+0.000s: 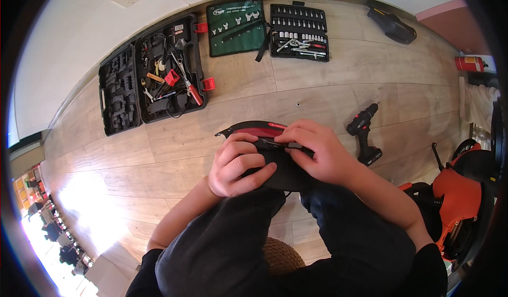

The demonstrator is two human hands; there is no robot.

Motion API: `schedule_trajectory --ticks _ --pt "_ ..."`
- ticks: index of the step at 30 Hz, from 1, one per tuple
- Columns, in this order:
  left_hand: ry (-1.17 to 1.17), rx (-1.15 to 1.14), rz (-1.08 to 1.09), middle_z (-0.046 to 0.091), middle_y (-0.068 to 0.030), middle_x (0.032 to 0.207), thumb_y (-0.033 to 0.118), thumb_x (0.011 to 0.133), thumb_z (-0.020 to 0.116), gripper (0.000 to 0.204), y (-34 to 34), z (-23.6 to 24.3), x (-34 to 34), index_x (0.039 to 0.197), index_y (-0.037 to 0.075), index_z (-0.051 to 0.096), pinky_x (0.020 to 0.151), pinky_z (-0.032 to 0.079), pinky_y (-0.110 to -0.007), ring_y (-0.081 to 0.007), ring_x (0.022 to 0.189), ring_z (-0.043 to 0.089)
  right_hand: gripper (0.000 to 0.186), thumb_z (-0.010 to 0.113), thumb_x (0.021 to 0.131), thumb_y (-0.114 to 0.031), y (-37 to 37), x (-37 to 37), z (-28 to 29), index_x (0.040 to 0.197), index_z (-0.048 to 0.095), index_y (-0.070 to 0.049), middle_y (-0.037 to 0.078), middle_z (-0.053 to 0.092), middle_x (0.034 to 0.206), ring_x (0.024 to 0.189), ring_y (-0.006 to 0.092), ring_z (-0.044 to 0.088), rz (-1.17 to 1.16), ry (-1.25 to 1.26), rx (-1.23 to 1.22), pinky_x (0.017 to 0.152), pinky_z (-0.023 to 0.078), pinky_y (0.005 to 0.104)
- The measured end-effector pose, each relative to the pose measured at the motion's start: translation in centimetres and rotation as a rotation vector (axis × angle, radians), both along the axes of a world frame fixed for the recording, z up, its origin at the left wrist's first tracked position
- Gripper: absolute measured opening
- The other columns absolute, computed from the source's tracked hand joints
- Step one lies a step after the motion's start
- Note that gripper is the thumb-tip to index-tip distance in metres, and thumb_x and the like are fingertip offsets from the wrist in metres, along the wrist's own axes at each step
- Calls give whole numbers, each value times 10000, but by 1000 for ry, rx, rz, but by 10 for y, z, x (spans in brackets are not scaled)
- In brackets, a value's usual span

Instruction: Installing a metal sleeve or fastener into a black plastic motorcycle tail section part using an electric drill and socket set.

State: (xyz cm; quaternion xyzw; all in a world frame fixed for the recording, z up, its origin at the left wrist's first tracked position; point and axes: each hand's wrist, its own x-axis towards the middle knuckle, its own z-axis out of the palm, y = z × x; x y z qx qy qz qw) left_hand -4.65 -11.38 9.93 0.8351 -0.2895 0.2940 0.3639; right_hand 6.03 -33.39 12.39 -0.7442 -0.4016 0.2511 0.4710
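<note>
A red and black hand-held tool with a curved body rests over my knees, held in both hands. My left hand wraps around its black lower part, fingers curled tight. My right hand lies over its top right side, fingertips pressing along the seam between the red and black parts. The lower half of the tool is hidden under my hands. I sit with dark trousers over a woven stool.
On the wooden floor lie an open black tool case with mixed tools, a green wrench roll, a black socket set, a black and red cordless drill, a black pouch and an orange and black machine at right.
</note>
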Motion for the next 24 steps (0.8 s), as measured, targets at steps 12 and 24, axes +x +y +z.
schedule_trajectory --ticks 12,24 --pt "640 -379 253 704 -175 1012 -106 703 745 355 -3 -6 1 1034 -12 658 830 574 -342 -294 956 707 271 649 988 -174 -8 -13 -36 1210 680 -23 56 702 1085 985 142 647 -110 887 -54 873 523 294" --pt "1608 -966 -21 762 -67 999 53 905 762 240 3 -5 23 1120 -43 717 849 568 -290 -142 908 710 265 649 977 -108 -27 1 -73 1222 655 -8 70 722 1071 911 140 712 -270 1587 -47 801 597 286"
